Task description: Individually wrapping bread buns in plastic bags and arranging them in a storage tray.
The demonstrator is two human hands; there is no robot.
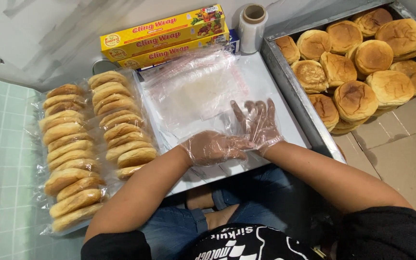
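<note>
Both my hands wear thin clear plastic gloves. My left hand (214, 147) rests on the white board (266, 82), its fingers reaching to the wrist of my right hand. My right hand (260, 124) is spread flat with fingers apart on a clear plastic bag at the front of a loose pile of clear bags (196, 89). Neither hand grips a bun.
Two rows of bagged buns (92, 144) stand on edge at the left. A metal tray (294, 91) on the right holds several unwrapped round buns (357, 58) over brown cardboard. Yellow wrap boxes (164, 36) and a film roll (253, 26) lie at the back.
</note>
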